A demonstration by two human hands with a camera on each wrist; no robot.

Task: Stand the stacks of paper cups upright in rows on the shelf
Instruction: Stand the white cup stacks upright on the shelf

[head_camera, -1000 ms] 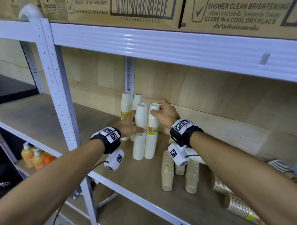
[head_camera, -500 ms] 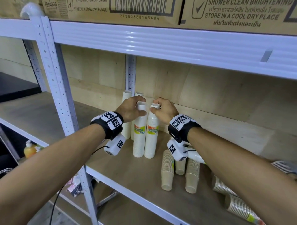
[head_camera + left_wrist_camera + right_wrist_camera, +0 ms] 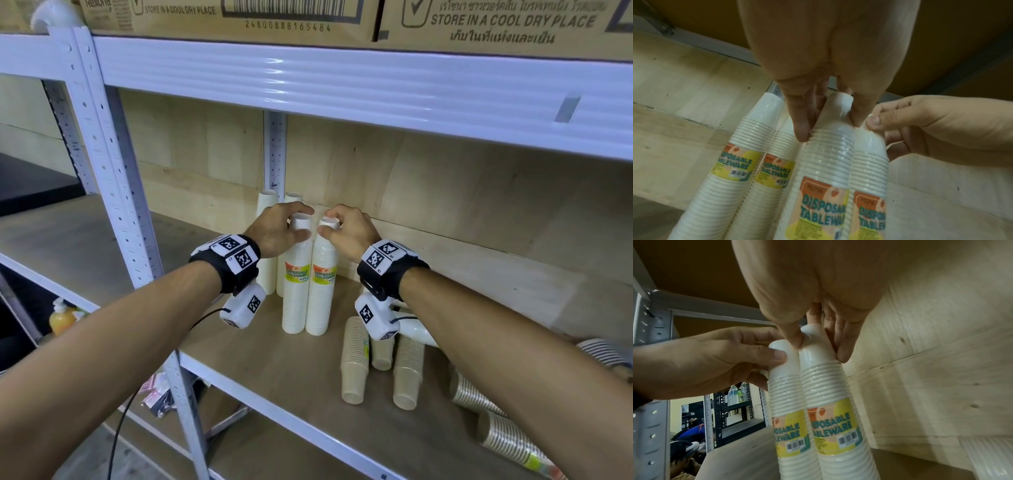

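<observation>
— From above we see our left hand (image 3: pixel 279 228) and right hand (image 3: pixel 349 231) each pinching a white stack's top, upright on the shelf (image 3: pixel 274 370).
— Our wrist view adds two rear stacks (image 3: pixel 748 155).

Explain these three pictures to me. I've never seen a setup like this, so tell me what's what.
No machine here: a person wears a head camera and one on each wrist. The head view looks down at a wooden shelf. The left hand grips the top of one wrapped white cup stack; the right hand grips its neighbour. Two more white stacks stand behind. Brown cup stacks and striped cup stacks lie to the right. The wrist views show the same grips from below.
</observation>
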